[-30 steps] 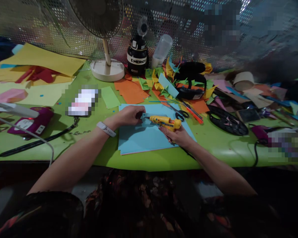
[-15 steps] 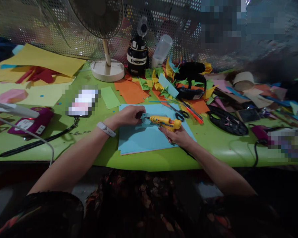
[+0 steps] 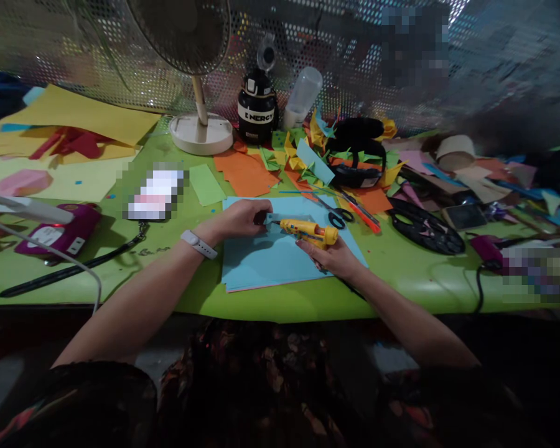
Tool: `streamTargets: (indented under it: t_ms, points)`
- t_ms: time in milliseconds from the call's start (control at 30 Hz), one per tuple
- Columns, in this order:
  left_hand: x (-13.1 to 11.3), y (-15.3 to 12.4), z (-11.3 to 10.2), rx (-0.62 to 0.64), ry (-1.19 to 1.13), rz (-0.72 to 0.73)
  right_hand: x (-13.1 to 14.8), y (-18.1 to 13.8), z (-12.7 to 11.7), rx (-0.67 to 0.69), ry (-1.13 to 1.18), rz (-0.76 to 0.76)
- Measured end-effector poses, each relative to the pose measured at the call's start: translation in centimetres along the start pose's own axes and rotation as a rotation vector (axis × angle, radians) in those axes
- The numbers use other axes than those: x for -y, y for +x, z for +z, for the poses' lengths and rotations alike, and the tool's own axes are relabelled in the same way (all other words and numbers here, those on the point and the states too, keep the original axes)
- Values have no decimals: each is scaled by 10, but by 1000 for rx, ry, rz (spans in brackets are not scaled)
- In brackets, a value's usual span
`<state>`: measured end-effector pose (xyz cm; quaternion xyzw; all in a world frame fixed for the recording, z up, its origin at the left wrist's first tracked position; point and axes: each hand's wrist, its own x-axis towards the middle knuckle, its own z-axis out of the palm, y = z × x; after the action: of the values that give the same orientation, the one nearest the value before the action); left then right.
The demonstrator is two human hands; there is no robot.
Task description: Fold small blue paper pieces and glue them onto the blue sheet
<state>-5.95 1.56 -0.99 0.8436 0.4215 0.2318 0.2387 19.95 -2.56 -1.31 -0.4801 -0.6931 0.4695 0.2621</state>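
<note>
My right hand (image 3: 329,254) is closed around the handle of a yellow hot glue gun (image 3: 310,231), its nozzle pointing left. Between the fingers of my left hand (image 3: 247,218) is a small piece of blue paper (image 3: 273,219), which sits right at the nozzle tip. Whether the tip touches the paper I cannot tell. Both hands are over a stack of light blue paper sheets (image 3: 256,264) on the green table. Dark-handled scissors (image 3: 338,216) lie at the stack's upper right, beside a red-orange pen-like tool (image 3: 366,218).
Behind the stack are orange paper sheets (image 3: 245,171), folded paper shapes (image 3: 294,152) and a black bottle (image 3: 256,112). A white fan base (image 3: 200,137) and a lit phone (image 3: 156,194) stand to the left. At right are a black oval tray (image 3: 427,227) and paper scraps.
The glue gun has shifted very slightly left with my right hand. My left hand keeps its hold on the blue paper piece, almost unmoved.
</note>
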Motion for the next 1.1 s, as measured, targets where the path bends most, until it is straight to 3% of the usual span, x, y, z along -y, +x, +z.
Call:
streamTargets:
  t_ms: [167,267,467,600,700,933,1100]
  points:
    - [2,-1,-1,10,-20,-25,7,-10,-15,-193,-410,-341]
    - [3,-1,0,9,-10,-27,-2,-19,-37,-327,-671,-410]
    - [5,0,0,34,25,-7,-57,-41,-106,-579,-867,-225]
    - [-4,-2,-10,129,-12,-37,-86,-58,-153,-599,-912,0]
    - [-12,-4,-21,164,-68,-66,-99,-66,-178,-577,-937,82]
    - [-13,-9,-42,-64,-54,-92,-116,-70,-205,-595,-938,70]
    - [-10,-12,-49,-210,-61,-122,-116,-74,-211,-511,-1196,67]
